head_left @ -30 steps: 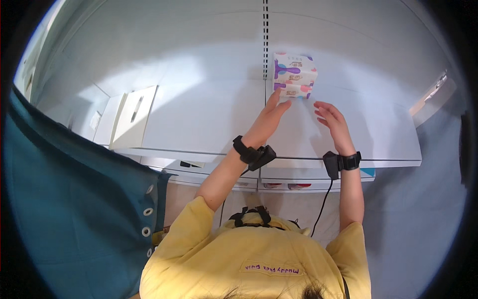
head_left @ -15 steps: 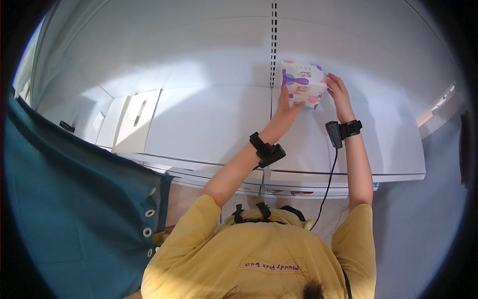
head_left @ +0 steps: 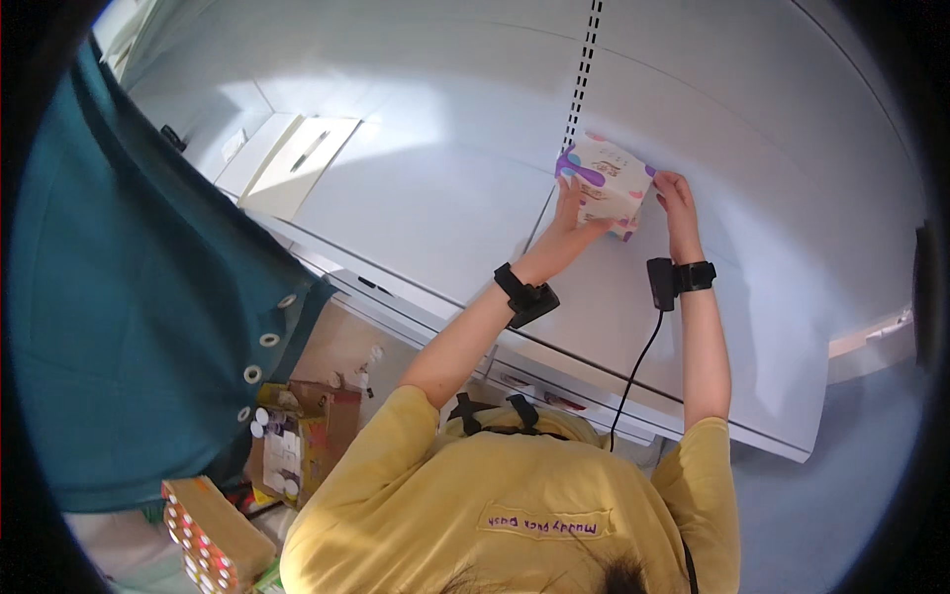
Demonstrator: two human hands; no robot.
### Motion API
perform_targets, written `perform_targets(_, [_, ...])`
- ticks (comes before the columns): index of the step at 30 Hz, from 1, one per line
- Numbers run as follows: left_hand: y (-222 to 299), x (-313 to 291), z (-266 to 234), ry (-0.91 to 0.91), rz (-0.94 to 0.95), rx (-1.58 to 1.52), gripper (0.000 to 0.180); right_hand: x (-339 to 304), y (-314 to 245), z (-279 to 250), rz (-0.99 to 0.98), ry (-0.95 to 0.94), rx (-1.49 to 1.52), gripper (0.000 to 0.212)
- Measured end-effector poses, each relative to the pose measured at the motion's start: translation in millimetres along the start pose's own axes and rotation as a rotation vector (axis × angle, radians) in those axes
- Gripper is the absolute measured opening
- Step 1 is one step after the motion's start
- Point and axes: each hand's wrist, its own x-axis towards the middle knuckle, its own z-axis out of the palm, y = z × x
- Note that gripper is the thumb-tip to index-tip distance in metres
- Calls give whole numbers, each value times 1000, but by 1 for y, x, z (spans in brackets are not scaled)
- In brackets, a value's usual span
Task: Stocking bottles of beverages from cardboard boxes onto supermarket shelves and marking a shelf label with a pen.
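A tissue pack (head_left: pixel 614 178), white with purple, pink and blue blobs, stands at the back of the white desktop (head_left: pixel 426 218), right of a dark slotted strip. My left hand (head_left: pixel 564 236) grips its near left side, fingers along the left face and thumb across the front. At the pack's right edge, my right hand (head_left: pixel 679 210) has its fingers bent against the side. The pack sits between both hands, and its underside and back are hidden. Each wrist wears a black strap with a small black device.
A cream board or folder (head_left: pixel 297 163) with a pen on it lies at the desk's left end. A teal curtain (head_left: pixel 148 327) hangs on the left. Cardboard boxes with bottles (head_left: pixel 213 535) stand on the floor at lower left. A black cable (head_left: pixel 635 381) trails from the right wrist.
The whole view has turned, and floor boxes at lower left have come into sight. The pack appears tilted clockwise, with both hands still at its sides.
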Motion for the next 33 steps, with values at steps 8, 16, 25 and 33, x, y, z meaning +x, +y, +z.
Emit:
perform_targets(8, [25,-34,11,212,63,-323,74,-64,-23,28,-143,-278,141,27])
perform_targets(16, [60,-124,34,590,59,-266,72,-150,-41,57,-353,-338,161,32])
perform_targets(25, [88,-218,29,794,118,-77,72,-208,-69,93,-313,-553,302,39])
perform_targets(33, [113,-296,10,942,41,267,80,-257,-90,149,-313,-713,322,39])
